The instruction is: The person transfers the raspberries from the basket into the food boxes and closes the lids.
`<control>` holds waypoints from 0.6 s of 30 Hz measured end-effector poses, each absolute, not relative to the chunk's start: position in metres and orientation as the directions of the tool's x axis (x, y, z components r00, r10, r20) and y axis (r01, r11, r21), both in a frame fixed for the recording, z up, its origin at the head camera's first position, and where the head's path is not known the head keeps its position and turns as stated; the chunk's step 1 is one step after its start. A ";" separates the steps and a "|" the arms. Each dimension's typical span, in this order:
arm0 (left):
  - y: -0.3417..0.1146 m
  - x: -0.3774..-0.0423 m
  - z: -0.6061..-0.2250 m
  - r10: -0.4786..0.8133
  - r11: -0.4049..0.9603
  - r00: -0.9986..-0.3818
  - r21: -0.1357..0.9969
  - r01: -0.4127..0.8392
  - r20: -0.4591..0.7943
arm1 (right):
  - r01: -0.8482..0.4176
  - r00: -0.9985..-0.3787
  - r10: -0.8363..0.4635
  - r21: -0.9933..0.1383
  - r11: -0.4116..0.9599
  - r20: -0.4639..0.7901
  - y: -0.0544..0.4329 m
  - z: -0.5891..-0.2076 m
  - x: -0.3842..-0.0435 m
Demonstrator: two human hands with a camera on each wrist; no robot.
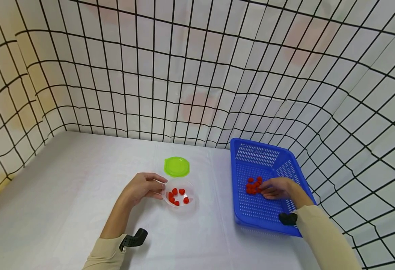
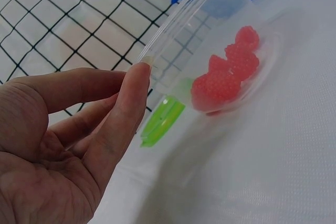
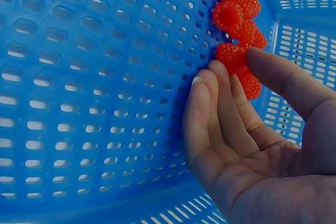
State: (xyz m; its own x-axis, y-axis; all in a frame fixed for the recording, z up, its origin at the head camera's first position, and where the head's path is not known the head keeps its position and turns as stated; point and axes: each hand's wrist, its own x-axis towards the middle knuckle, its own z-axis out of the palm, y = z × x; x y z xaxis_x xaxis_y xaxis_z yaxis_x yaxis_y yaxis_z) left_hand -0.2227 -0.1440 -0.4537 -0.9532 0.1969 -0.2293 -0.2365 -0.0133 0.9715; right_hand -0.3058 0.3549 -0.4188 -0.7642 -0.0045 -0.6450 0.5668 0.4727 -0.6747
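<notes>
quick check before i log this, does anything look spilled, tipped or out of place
Nothing stands out. Red berries sit only inside the clear bowl and the blue basket, none loose on the table. The green lid lies beyond the bowl, whose rim the left hand holds. No damage shows.

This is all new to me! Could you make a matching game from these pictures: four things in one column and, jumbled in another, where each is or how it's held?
1. Bright green plastic lid
2. Clear round plastic container
3. Blue rectangular perforated plastic basket
4. Person's bare right hand

A. Standing at the far right, bumpy red berries on its floor
B. Inside the basket, beside the berries
C. Pinched at its rim by the left hand
D. Lying just beyond the container

Pairs: 1-D, 2-C, 3-A, 4-B
</notes>
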 end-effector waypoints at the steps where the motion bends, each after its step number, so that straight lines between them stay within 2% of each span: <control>1: -0.144 -0.223 -0.454 0.196 -0.014 -0.953 0.971 -0.238 -0.231 | 0.568 -0.763 -0.008 -0.675 0.471 -0.647 0.356 -0.419 -0.306; 8: -0.144 -0.223 -0.455 0.202 -0.020 -0.954 0.973 -0.231 -0.222 | 0.575 -0.761 -0.023 -0.691 0.438 -0.648 0.358 -0.411 -0.306; 18: -0.144 -0.223 -0.454 0.200 -0.015 -0.953 0.972 -0.236 -0.228 | 0.477 -0.801 -0.122 -0.748 0.462 -0.586 0.339 -0.380 -0.309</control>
